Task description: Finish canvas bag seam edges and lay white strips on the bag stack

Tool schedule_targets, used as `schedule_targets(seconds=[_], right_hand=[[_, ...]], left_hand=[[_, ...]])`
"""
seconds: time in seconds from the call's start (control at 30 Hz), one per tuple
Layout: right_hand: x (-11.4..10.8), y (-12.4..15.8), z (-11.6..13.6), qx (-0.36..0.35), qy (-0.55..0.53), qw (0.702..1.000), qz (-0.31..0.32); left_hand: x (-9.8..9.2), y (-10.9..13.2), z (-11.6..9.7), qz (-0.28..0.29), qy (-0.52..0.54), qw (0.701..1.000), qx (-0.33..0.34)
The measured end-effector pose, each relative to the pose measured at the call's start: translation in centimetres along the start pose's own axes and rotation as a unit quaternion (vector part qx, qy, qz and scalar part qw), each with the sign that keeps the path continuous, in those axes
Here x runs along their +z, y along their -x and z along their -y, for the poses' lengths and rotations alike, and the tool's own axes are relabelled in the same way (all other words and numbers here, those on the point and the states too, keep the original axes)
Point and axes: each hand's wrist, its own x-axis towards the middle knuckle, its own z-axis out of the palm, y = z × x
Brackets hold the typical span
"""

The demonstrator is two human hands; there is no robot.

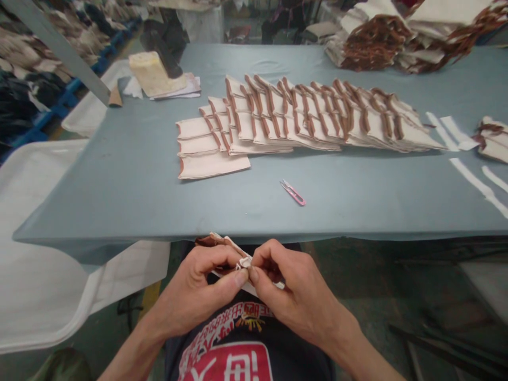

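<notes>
Below the table's near edge, my left hand (pixel 198 288) and my right hand (pixel 291 288) meet over my lap. Both are closed in a pinch on one small cream fabric piece with brown trim (pixel 222 242). Thumbs and forefingers press together at its white corner. Most of the piece is hidden behind my fingers. On the grey-blue table (pixel 130 180) lies a pair of pink thread snips (pixel 292 192), a little beyond my hands. Farther back, several cream pieces with brown trim (pixel 301 116) lie fanned in an overlapping row.
Heaps of the same cream and brown pieces (pixel 377 37) sit at the far right. White strips (pixel 476 182) lie near the right edge. A cream block on papers (pixel 153 74) rests at the far left. White plastic chairs (pixel 43 275) stand left of the table.
</notes>
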Motion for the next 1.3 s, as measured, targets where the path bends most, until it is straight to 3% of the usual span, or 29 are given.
schedule_targets(seconds=[0.13,0.43,0.63,0.93,1.3], right_hand=[[0.6,-0.1,-0.1,0.011,0.005,1.0,0.0],[2.0,-0.5,0.0,-0.054,0.1,0.993,-0.038],[3.0,-0.5,-0.1,-0.071,0.123,0.988,-0.055],[3.9,-0.2,-0.2,-0.127,0.128,0.98,-0.085],[3.7,-0.1,0.0,-0.117,0.138,0.982,-0.048]], left_hand=[[0.0,0.3,0.5,-0.017,0.008,1.0,0.023],[0.8,0.7,2.0,-0.1,0.011,0.995,-0.014],[1.2,1.4,2.7,-0.149,-0.009,0.989,0.0],[0.5,1.9,2.8,-0.11,0.037,0.993,0.005],[0.8,2.0,3.1,-0.1,0.1,0.99,-0.011]])
